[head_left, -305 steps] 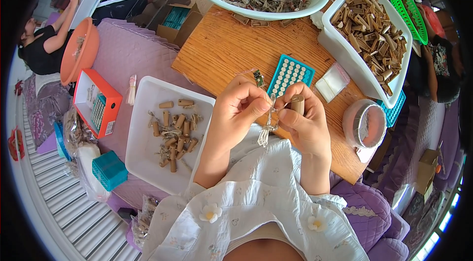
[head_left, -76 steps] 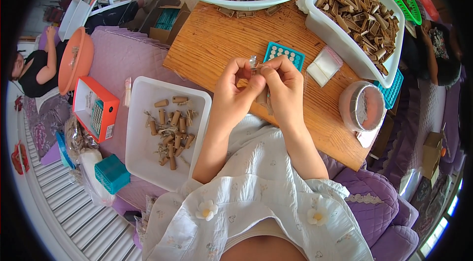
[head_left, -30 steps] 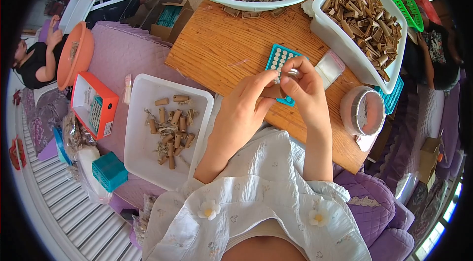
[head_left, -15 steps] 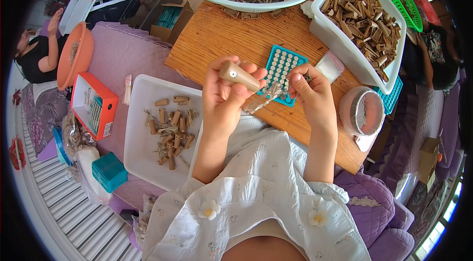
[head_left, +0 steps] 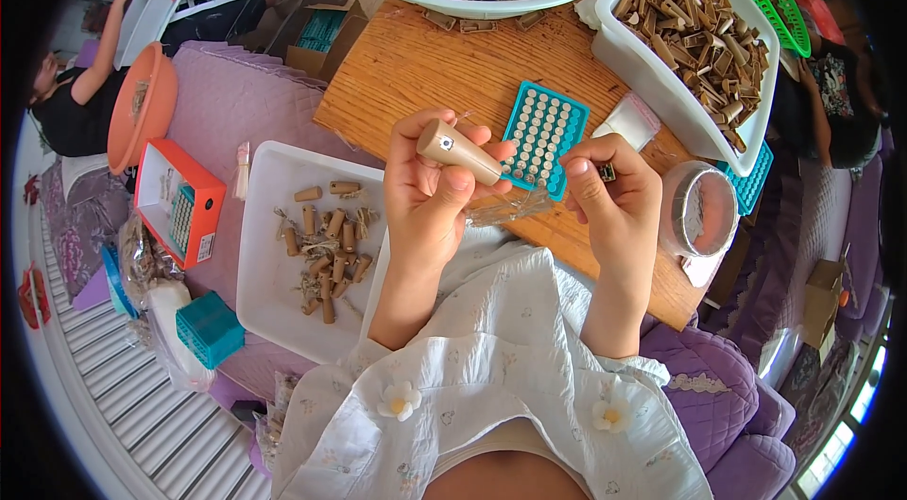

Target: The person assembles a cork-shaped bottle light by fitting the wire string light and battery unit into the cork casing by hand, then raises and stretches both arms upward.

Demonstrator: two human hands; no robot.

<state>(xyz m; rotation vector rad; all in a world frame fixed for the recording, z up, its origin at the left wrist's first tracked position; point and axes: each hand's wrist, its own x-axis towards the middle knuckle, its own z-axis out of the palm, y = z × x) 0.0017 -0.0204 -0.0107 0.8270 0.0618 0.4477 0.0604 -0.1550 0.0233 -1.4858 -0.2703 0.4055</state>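
Note:
My left hand (head_left: 427, 193) holds a brown cork-shaped stopper (head_left: 460, 152), tilted with its wider end toward the upper left. A small hole with something bright in it shows on that end. From the stopper's narrow end a bundle of thin clear wire (head_left: 515, 207) runs toward the right. My right hand (head_left: 612, 207) pinches a small dark piece (head_left: 606, 171) between thumb and finger; its exact kind is hard to see. Just beyond both hands lies a teal tray (head_left: 578, 118) with rows of round button cells, partly hidden by the left fingers.
Left of me, a white tray (head_left: 265, 297) carries several brown stoppers with wire. A pale basin (head_left: 482, 7) of wire bundles and a white bin (head_left: 624, 66) of brown shell pieces stand at the back. A round tub (head_left: 673, 217) sits at right. Another person (head_left: 80, 113) is at far left.
My right hand has moved right and slightly down, away from the stopper, and the wire now lies lower between the hands. The other person's arm has risen.

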